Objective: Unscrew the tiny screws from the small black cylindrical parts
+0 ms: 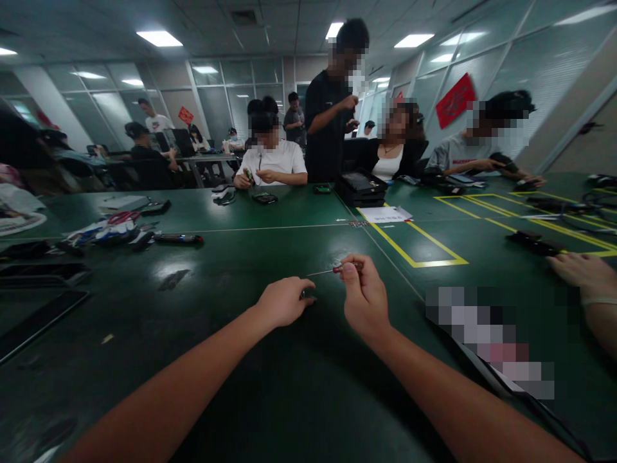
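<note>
My right hand (365, 297) is closed round the red handle of a small screwdriver (324, 272), held above the green table. Its thin metal shaft points left, toward my other hand. My left hand (284, 301) has its fingers curled, thumb and fingertips close together. A small shiny bit shows between them, too small and too covered to name. The screwdriver's tip is close to the left knuckles; whether it touches anything I cannot tell.
A dark pen-shaped tool (178, 238) and scattered tools lie at left, near black trays (43, 274). Black boxes (361, 186) and a white paper (383, 214) are further back. A co-worker's hand (585, 276) reaches in at right. Other people sit across the table.
</note>
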